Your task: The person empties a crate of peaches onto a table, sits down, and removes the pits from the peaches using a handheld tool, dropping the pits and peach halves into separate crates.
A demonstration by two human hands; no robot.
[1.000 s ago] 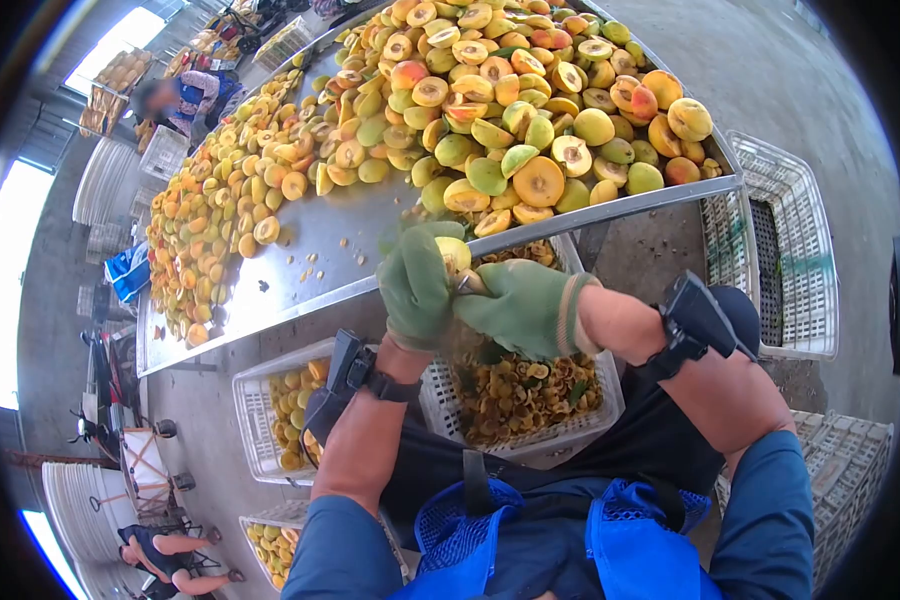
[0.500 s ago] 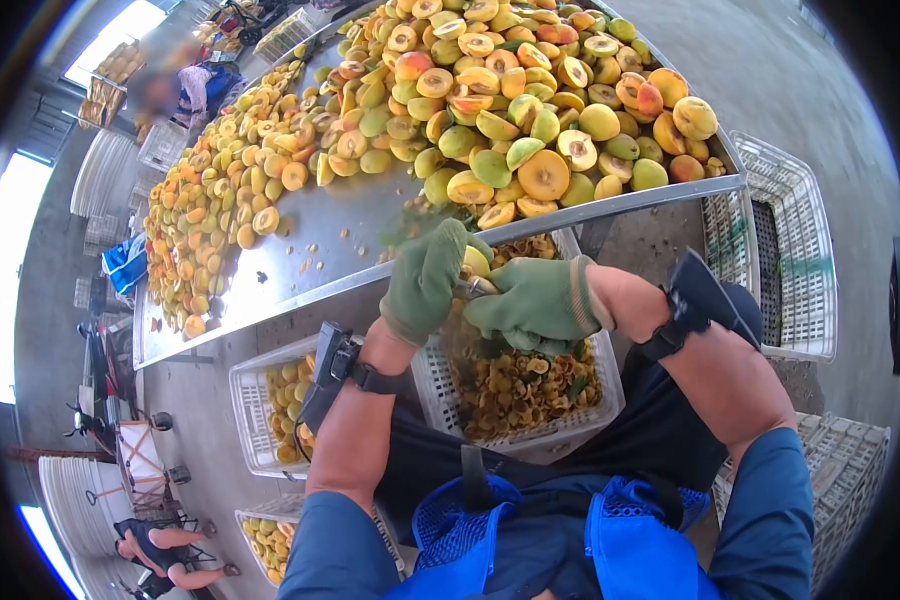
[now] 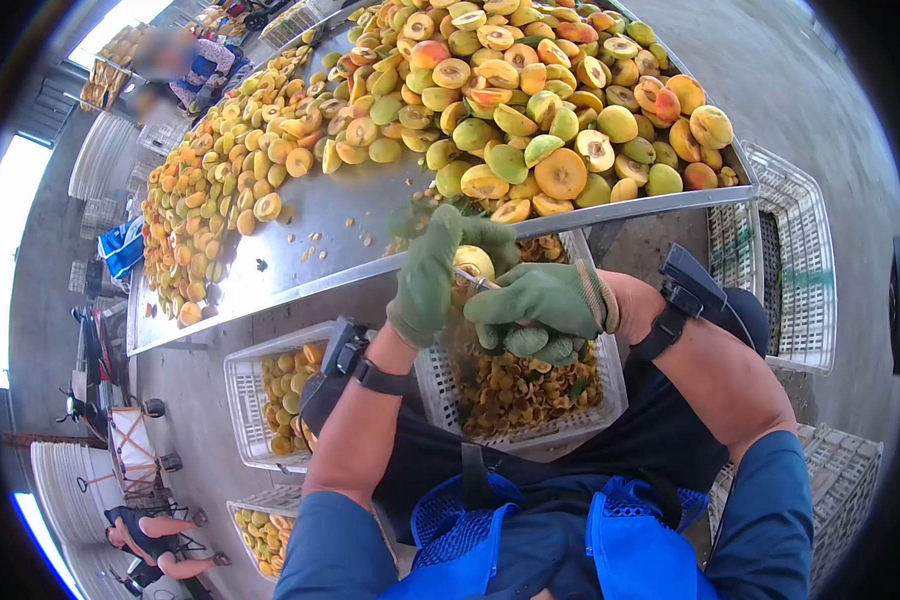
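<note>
My left hand (image 3: 432, 278), in a green glove, has its fingers closed around a peach half (image 3: 475, 262). The cut yellow face of the fruit points toward me. My right hand (image 3: 540, 308), gloved too, grips a small metal-shafted tool (image 3: 478, 281). The tool's shaft reaches to the peach half; its tip is hard to make out and the handle is hidden in the glove. Both hands are above a white crate (image 3: 610, 395) holding pits and fruit scraps (image 3: 530, 395), close to the front edge of a metal table (image 3: 355, 210).
Many halved peaches (image 3: 560, 175) are heaped on the table. A crate of peach halves (image 3: 245, 410) stands left of my legs, with another crate (image 3: 260, 490) below it. White crates (image 3: 805, 260) are at the right. Other people sit at the far left.
The peach half has turned so that its cut face shows more. My left fingers have shifted around it, and the metal shaft is more visible. My view has moved slightly.
</note>
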